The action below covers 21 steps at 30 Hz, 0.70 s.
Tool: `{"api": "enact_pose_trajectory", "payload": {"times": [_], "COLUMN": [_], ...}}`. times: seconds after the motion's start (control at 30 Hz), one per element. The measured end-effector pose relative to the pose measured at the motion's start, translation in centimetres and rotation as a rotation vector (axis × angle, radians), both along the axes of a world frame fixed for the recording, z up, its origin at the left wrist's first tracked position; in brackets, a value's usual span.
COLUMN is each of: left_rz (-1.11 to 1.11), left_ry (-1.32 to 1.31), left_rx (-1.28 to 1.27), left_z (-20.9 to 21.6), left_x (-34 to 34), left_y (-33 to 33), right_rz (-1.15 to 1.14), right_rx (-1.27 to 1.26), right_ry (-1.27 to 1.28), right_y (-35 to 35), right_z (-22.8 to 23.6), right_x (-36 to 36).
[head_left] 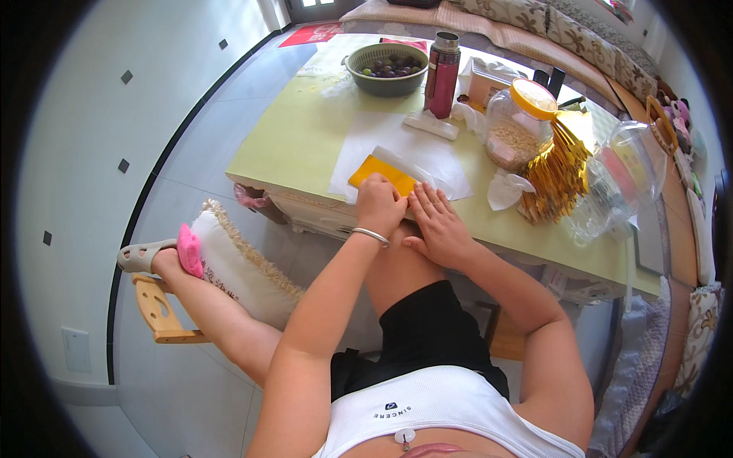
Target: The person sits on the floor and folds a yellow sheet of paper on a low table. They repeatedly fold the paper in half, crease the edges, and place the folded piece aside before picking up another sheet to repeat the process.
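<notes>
While the left hand [380,202] curls over the near edge of the gold sheet [384,172], whether pinching it can't be told, the right hand [437,221] lies flattened, fingers extended, by its near right corner. Sheet sits on white paper [360,145] at the counter [279,145] front; uneven hand pressure could crease it, and as the paper looks loose, a sideways push might skew both.

Home, apparently living room: patterned sofa cushions [578,36], plush toys [676,114], fruit basin [385,86] on table [282,137].
</notes>
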State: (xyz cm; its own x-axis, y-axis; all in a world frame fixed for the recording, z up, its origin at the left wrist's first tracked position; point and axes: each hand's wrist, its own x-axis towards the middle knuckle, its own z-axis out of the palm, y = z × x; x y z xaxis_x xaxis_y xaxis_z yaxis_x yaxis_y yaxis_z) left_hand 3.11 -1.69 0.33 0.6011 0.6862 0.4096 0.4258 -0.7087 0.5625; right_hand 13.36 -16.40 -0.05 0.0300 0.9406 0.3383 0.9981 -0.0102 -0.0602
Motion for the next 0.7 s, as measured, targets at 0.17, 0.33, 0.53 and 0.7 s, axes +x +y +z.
{"api": "enact_pose_trajectory", "payload": {"times": [0.17,0.33,0.53,0.7], "left_rz": [-0.007,-0.029,-0.236,-0.407], "left_ry": [-0.009,0.004,-0.021,0.032], "left_rx": [-0.008,0.007,0.129,0.433], "left_z": [0.4,0.1,1.3,2.9], "left_x": [0.0,0.0,-3.4,-6.4], "left_y": [-0.3,-0.2,2.4,3.9], "right_rz": [-0.027,-0.031,0.058,0.307], "right_rx": [-0.043,-0.070,-0.150,-0.232], "right_ry": [0.034,0.078,0.063,0.143], "right_y": [0.1,0.1,-0.2,0.2], "right_z": [-0.1,0.3,1.7,2.8], "right_x": [0.2,0.1,0.5,4.8]}}
